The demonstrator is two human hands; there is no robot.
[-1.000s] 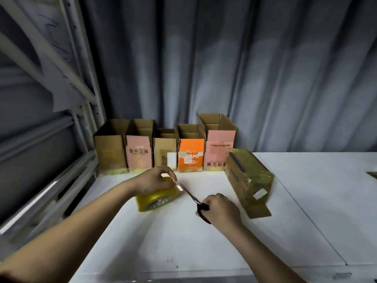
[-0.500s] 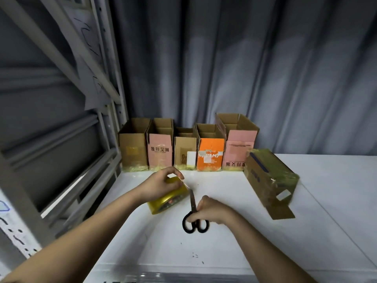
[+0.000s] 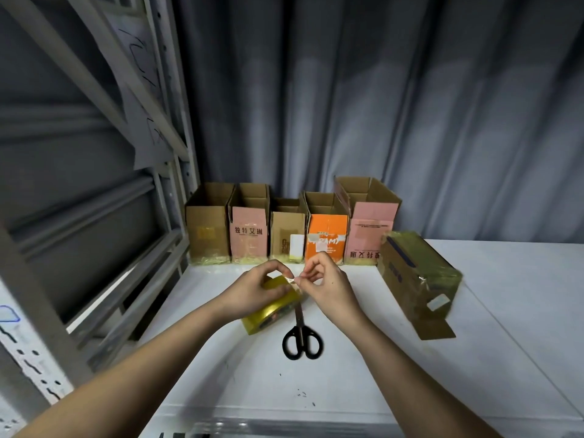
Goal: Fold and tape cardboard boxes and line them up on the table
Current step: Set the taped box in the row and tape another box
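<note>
Left hand: the left hand (image 3: 252,294) is curled over the yellow tape roll (image 3: 271,306), which is held at centre frame on the white table (image 3: 505,358).
Right hand: the loose tape end (image 3: 292,280) is pinched between thumb and forefinger of the right hand (image 3: 328,287), just above the roll.
Scissors: black-handled scissors (image 3: 301,336) are laid on the table below the hands, untouched.
Row of boxes: five open boxes (image 3: 290,229) are lined up along the table's far edge, against the grey curtain (image 3: 379,105).
Taped box: a tape-wrapped box (image 3: 417,276) is seen on its side at right of centre.
Shelving: a metal rack (image 3: 94,153) fills the left of the frame.
</note>
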